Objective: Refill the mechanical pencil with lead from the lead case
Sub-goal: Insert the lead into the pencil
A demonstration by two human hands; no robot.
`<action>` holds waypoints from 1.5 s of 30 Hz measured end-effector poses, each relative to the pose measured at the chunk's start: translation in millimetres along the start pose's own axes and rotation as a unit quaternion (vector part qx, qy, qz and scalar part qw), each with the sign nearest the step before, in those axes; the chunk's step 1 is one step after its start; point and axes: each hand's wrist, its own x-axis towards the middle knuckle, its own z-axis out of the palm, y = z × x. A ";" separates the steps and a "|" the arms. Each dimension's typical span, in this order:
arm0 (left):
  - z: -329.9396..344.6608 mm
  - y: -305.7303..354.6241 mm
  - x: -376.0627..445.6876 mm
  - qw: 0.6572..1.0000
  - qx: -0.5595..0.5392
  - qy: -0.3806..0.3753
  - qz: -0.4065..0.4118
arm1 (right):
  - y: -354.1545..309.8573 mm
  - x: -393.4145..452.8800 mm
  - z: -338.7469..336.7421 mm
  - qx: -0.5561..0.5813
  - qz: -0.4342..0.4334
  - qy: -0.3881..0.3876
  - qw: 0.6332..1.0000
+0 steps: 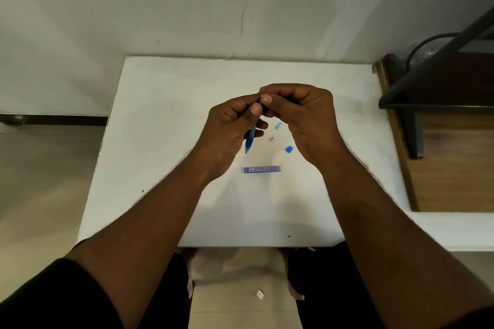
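Observation:
My left hand (pixel 232 125) grips a blue mechanical pencil (pixel 250 139), held nearly upright with its tip pointing down toward the white table (pixel 165 120). My right hand (pixel 299 112) is pinched at the pencil's top end, thumb and forefinger together; whether a lead is between them is too small to tell. The blue lead case (pixel 262 169) lies flat on the table below my hands, untouched. A pale blue pencil cap (pixel 278 126), a small grey eraser piece (pixel 271 138) and a blue square lid (pixel 288 149) lie loose on the table between my wrists.
The table stands against a white wall. A dark metal frame (pixel 417 104) and a wooden surface (pixel 454 157) are at the right. My legs and feet show under the near table edge, with a small white scrap (pixel 259 294) on the floor.

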 end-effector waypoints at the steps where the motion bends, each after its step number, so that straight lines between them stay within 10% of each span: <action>1: 0.4 0.6 0.1 1.000 -0.006 0.002 -0.002 | 0.6 0.7 -1.3 0.012 0.005 0.000 1.000; 6: -2.6 4.7 1.0 0.999 -0.020 0.026 -0.001 | 4.9 8.4 -19.1 0.066 0.050 0.048 0.995; 9: -4.2 7.4 1.2 0.997 -0.054 0.059 0.004 | 17.8 12.9 -29.9 -0.137 0.065 0.024 0.988; 18: -4.6 7.2 0.8 0.997 -0.021 0.077 -0.005 | 55.7 9.3 -9.7 -0.573 0.098 -0.095 0.808; 24: -5.2 6.0 1.9 0.996 -0.002 0.085 -0.003 | 62.1 8.5 -6.4 -0.615 0.049 -0.088 0.782; 27: -5.3 5.2 2.1 0.997 -0.002 0.079 -0.002 | 61.6 8.8 -6.3 -0.563 0.021 -0.061 0.824; 32: -5.3 3.8 3.6 0.997 0.019 0.071 -0.006 | 13.7 7.9 -2.7 -0.125 0.038 0.079 0.988; 45: -6.6 2.0 3.0 0.994 0.085 0.046 0.044 | -8.5 -3.2 2.3 -0.099 -0.070 0.003 0.993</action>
